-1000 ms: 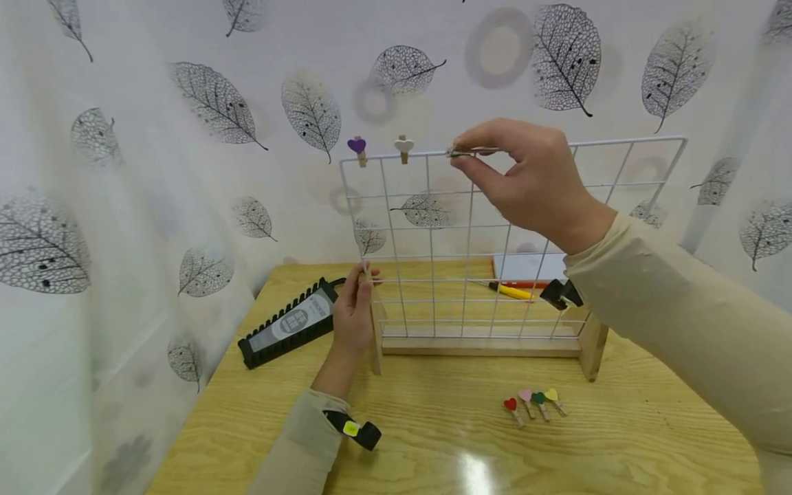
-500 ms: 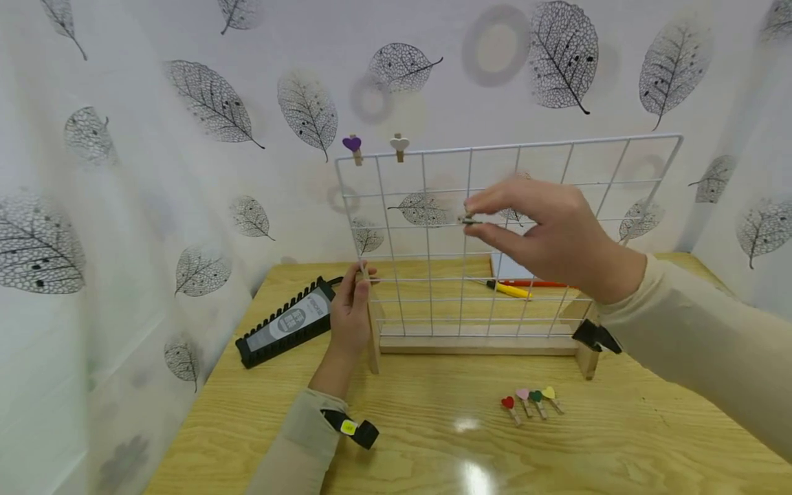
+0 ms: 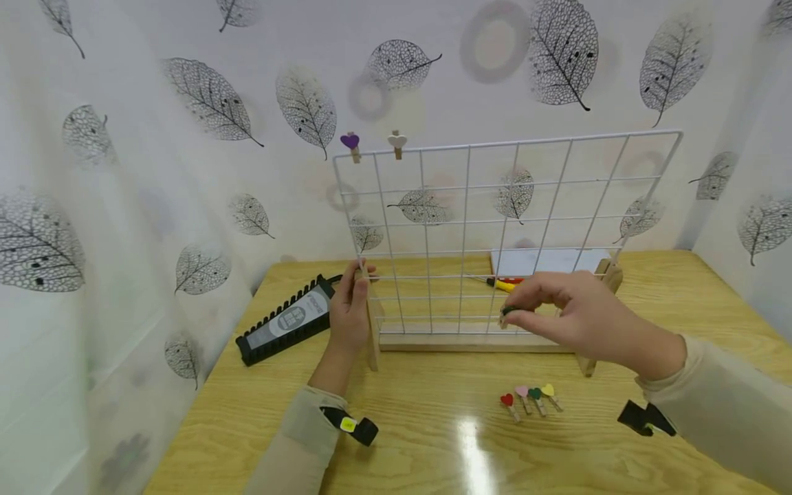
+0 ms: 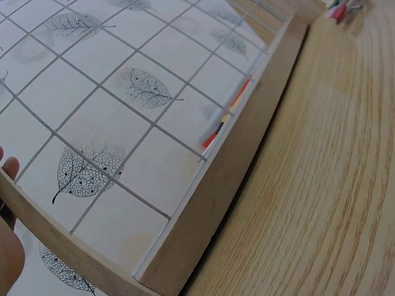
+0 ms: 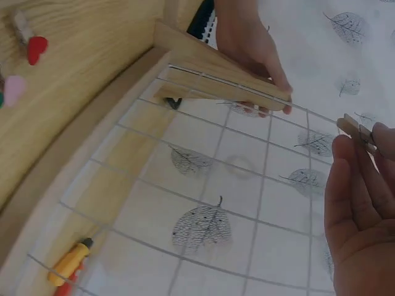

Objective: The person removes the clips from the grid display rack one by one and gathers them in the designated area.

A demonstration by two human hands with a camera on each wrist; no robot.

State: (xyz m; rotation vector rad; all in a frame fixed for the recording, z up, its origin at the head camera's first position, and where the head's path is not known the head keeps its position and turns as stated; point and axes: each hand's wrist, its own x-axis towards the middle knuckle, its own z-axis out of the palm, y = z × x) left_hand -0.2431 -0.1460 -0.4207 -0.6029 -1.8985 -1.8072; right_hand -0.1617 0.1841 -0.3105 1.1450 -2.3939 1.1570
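My left hand (image 3: 350,311) grips the left wooden upright (image 3: 372,323) of a white wire grid rack (image 3: 467,206). The right hand (image 3: 575,316) pinches a small wooden clothespin (image 5: 357,132) between thumb and fingertips, low in front of the grid's right half; a dark bit of it shows in the head view. On the top wire, towards the left corner, sit a clothespin with a purple heart (image 3: 350,141) and one with a white heart (image 3: 397,141). Several more heart clothespins lie in a row on the table: red (image 3: 508,400), pink (image 3: 522,392), green (image 3: 535,394) and yellow (image 3: 548,390).
Left of the rack lies a black and grey toothed holder (image 3: 287,320) on the wooden table (image 3: 433,426). Behind the grid are a yellow-handled tool (image 3: 500,283) and a white flat box (image 3: 532,261). A leaf-print curtain (image 3: 247,124) hangs behind.
My right hand has come down from the top wire to low in front of the grid, moving rightward, still pinching a clothespin. The left hand stays on the upright.
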